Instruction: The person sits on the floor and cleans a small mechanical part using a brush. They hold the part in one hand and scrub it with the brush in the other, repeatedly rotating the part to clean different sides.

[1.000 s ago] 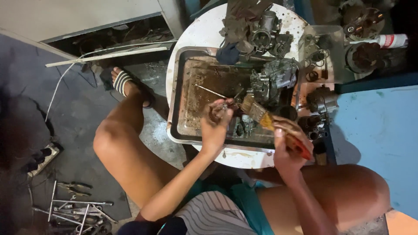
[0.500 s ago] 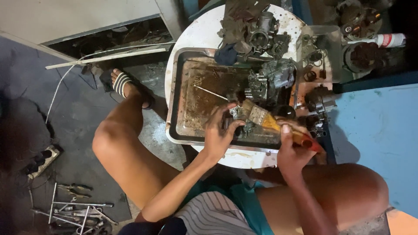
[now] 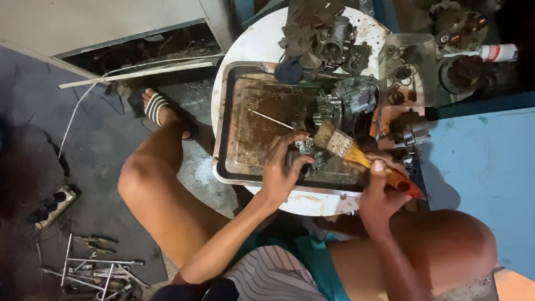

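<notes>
Lowered since the earlier frame: paintbrush (image 3: pixel 356 153), its bristles now beside the small metal part (image 3: pixel 307 151) at the tray's near edge.

Left hand (image 3: pixel 281 170): forearm reaching up from the lap, wrist bent, fingers curled around the small metal part, pinning it on the grimy metal tray (image 3: pixel 223 111) near its near edge. Right hand (image 3: pixel 378 192): closed on the brush's orange handle, thumb on top, brush angled toward the tray's middle. Carburettor body (image 3: pixel 348 97): at the tray's far right corner. Round white table (image 3: pixel 251 44): carries the tray. Loose wrenches (image 3: pixel 92 267): on the floor, well apart.
</notes>
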